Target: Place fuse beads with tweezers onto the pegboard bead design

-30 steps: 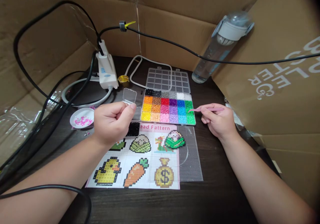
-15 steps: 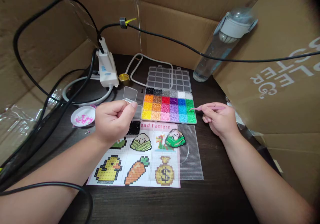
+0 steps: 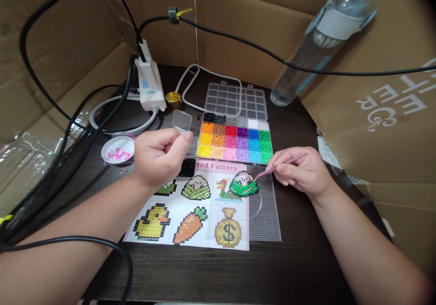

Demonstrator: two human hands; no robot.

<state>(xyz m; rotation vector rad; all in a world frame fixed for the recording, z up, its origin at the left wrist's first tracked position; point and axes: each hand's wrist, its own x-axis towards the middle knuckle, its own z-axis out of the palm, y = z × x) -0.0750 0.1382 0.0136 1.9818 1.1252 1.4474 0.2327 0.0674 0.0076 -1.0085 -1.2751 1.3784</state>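
My left hand (image 3: 158, 157) is closed around a small clear plastic box (image 3: 182, 122) whose lid stands open above my thumb, with black beads (image 3: 187, 167) showing below the fist. My right hand (image 3: 303, 172) pinches pink tweezers (image 3: 277, 167), their tip just above the green and white bead figure (image 3: 243, 185) on the clear pegboard (image 3: 265, 209). The pegboard overlaps a printed bead pattern sheet (image 3: 190, 214) with a duck, a carrot and a money bag. The sorted tray of coloured beads (image 3: 235, 137) lies behind it, its lid (image 3: 236, 99) folded open.
A white dish of pink beads (image 3: 118, 150) sits at the left. A white power adapter (image 3: 150, 84), black and white cables (image 3: 102, 114) and a gold cap (image 3: 173, 97) lie behind. A water bottle (image 3: 313, 46) leans at the back right. Cardboard walls (image 3: 374, 91) enclose the dark table (image 3: 293, 259).
My right hand has brought the tweezers from the green corner of the bead tray down to the bead figure on the pegboard. The left hand has barely moved.
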